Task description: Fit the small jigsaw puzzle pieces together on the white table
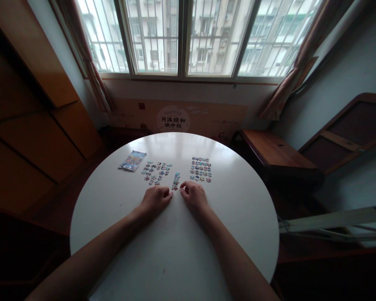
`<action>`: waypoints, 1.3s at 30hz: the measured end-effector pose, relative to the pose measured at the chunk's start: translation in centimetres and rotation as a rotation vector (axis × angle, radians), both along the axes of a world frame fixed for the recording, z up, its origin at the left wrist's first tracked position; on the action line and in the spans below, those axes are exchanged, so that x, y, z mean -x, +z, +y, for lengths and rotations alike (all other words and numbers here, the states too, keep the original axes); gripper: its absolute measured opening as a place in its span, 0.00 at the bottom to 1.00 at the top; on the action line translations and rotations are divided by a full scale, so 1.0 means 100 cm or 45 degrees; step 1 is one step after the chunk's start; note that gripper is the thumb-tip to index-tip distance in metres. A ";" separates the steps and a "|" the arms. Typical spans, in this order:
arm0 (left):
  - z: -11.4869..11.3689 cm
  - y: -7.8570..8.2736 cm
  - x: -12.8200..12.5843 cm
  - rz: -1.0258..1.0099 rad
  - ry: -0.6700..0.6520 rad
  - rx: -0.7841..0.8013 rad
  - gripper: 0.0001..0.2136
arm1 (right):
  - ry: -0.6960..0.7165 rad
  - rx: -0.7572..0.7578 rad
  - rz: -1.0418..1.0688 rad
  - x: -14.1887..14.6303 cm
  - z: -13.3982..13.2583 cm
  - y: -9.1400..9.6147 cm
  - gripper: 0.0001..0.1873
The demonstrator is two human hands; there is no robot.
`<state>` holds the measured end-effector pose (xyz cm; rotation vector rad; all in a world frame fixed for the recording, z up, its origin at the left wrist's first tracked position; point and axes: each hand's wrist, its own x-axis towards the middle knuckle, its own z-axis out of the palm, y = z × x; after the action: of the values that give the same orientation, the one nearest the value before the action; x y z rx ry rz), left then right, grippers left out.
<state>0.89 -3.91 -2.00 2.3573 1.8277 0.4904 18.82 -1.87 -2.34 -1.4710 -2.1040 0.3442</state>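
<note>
Puzzle strip: a narrow blue-and-pink column of joined pieces, lying on the white table between both hands.
Left hand: resting curled at the strip's near end; I cannot tell whether it is gripping anything.
Right hand: curling likewise, just beside the strip.

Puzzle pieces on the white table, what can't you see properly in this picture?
Head view: prints on the loose puzzle pieces are too small to make out.
Head view: the left hand and right hand curl their fingers under, hiding whether either pinches a piece.
Head view: the drawing on the colourful packet is too small and dim.
Head view: the table is cut off at its near side by the picture's bottom edge.
</note>
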 end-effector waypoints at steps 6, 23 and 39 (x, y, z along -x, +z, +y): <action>0.000 0.003 0.000 0.018 0.008 0.067 0.17 | 0.010 0.018 0.010 0.000 0.000 0.000 0.06; -0.001 0.002 0.000 0.027 -0.010 0.047 0.17 | 0.024 0.016 0.016 -0.001 0.000 0.000 0.05; 0.000 -0.001 0.001 0.013 -0.004 0.035 0.17 | 0.032 0.016 0.027 -0.001 0.000 0.001 0.05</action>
<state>0.79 -3.89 -2.08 2.3491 1.8228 0.4510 18.91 -1.88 -2.20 -1.4433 -2.1087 0.3814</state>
